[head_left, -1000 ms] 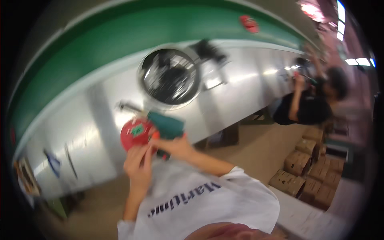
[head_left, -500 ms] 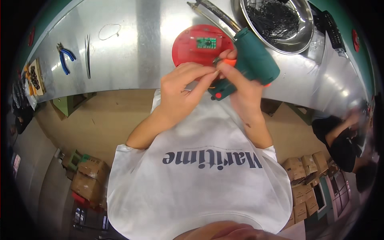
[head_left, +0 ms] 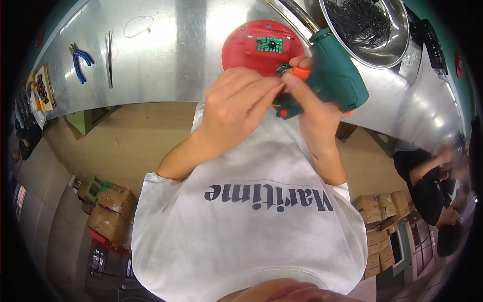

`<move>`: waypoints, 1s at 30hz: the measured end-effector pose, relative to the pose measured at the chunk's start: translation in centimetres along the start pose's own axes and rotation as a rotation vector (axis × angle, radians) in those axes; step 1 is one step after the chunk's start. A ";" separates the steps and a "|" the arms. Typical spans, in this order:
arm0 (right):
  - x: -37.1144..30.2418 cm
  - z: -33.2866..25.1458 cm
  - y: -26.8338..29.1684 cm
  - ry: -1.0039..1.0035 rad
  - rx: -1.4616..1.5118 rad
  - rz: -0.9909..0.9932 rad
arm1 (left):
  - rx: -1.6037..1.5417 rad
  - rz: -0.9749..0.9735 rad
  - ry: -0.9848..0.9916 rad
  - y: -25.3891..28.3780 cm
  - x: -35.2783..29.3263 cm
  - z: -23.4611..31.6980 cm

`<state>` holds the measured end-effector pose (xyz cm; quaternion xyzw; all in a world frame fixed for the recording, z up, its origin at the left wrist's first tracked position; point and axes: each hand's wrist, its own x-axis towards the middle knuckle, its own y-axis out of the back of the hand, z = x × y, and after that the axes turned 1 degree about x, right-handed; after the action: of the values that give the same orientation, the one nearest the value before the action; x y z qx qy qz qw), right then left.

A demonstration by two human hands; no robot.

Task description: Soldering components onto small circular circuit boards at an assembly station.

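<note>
A green soldering gun (head_left: 338, 75) with an orange trigger (head_left: 302, 73) and metal tubes at its front lies under my right hand (head_left: 318, 113). That hand is wrapped around its grip, thumb across it, fingertips by the trigger. My left hand (head_left: 236, 103) is closed in a pinch, its fingertips meeting the right thumb; what they pinch is hidden. A small round green and dark part (head_left: 283, 69) shows just above the meeting fingertips. Behind the hands rests a red round housing (head_left: 241, 48) with a green circuit board (head_left: 269, 44) on it.
A metal bowl (head_left: 402, 38) of black wire pieces stands at the far right. Blue-handled pliers (head_left: 79, 65), tweezers (head_left: 109, 60) and a thin wire loop (head_left: 138, 25) lie on the metal table (head_left: 171, 65) to the left. Another person (head_left: 427, 171) is at the right edge.
The whole view has shifted slightly. The fingertips remain together, and more of the small round part and the circuit board shows now.
</note>
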<state>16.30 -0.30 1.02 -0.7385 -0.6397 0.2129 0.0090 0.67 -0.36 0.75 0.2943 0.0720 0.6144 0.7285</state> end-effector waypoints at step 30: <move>-3.9 -3.3 8.3 -0.139 -0.406 -0.050 | -0.037 0.189 0.315 -2.0 1.2 -1.3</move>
<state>24.87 -4.66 2.80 -0.6926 -0.6867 0.1298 -0.1790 2.08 1.08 -1.07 0.1864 0.1460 0.7198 0.6526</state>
